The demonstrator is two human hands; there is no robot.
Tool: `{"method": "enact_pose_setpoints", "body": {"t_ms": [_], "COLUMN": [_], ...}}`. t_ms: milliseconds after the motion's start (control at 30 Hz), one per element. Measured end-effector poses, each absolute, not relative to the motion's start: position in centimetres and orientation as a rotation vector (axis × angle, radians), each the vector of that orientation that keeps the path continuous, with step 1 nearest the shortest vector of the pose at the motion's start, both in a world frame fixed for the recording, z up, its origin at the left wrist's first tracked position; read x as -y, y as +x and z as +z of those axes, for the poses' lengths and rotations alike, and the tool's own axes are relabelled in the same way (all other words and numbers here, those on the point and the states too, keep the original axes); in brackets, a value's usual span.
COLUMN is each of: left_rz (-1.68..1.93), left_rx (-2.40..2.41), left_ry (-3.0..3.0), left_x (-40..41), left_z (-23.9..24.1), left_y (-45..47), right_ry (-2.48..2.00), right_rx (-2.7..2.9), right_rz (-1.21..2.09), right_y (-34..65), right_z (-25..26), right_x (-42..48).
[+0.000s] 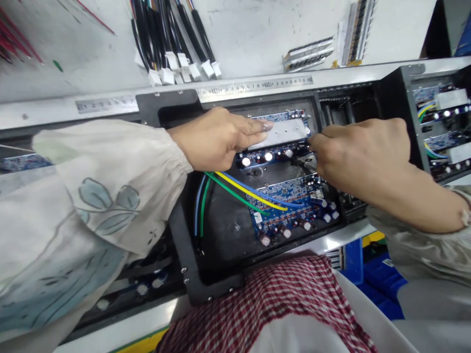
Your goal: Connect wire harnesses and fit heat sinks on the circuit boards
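Note:
My left hand [221,137] reaches in from the left, with its front fingers stretched out flat on a pale metal plate [285,133]. That plate lies over the upper blue circuit board [281,153] inside a black metal tray [224,235]. At the board's right end my right hand [362,152] is closed, knuckles up. Something dark shows below its fingertips, but what they grip is hidden. Nearer to me sits a lower circuit board [290,201] with round capacitors along its edge. Blue, yellow and green wires [250,189] run over it from beneath my left hand.
A ruler strip [257,86] runs along the bench rail behind the tray. Black cables with white connectors [172,63] lie beyond it, and metal strips [309,53] are at back right. Another tray with boards [441,122] stands right. Blue bins [375,284] sit below the bench.

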State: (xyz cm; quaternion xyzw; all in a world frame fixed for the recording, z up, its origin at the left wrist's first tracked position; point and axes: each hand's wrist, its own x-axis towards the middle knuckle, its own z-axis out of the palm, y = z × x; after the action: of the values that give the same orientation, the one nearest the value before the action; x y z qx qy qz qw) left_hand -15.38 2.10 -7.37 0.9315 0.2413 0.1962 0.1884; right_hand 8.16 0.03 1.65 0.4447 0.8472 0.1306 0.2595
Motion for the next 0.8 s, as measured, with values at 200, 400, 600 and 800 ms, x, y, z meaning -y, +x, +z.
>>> {"method": "enact_pose_setpoints", "body": {"t_ms": [200, 400, 600, 800], "left_rz": [0.511, 0.476, 0.483, 0.543], "left_rx": [-0.71, -0.739, -0.751, -0.797], "left_ry": [2.627, 2.541, 2.523, 2.561], "left_x": [-2.0, -2.0, -2.0, -1.9], "left_z": [-7.0, -7.2, -7.4, -7.2], "left_y": [-15.2, -15.2, -15.4, -15.2], "right_ry": [1.152, 1.063, 0.922, 0.47], "right_rx": [-2.301, -2.254, -2.389, -2.592], "right_rz": [0.389, 0.409, 0.452, 0.502], "right_y": [7.6, 7.4, 9.0, 10.2], "right_z": [1.3, 2.3, 3.3, 1.6], "right_x": [0.2, 0.2, -0.3, -1.3]}}
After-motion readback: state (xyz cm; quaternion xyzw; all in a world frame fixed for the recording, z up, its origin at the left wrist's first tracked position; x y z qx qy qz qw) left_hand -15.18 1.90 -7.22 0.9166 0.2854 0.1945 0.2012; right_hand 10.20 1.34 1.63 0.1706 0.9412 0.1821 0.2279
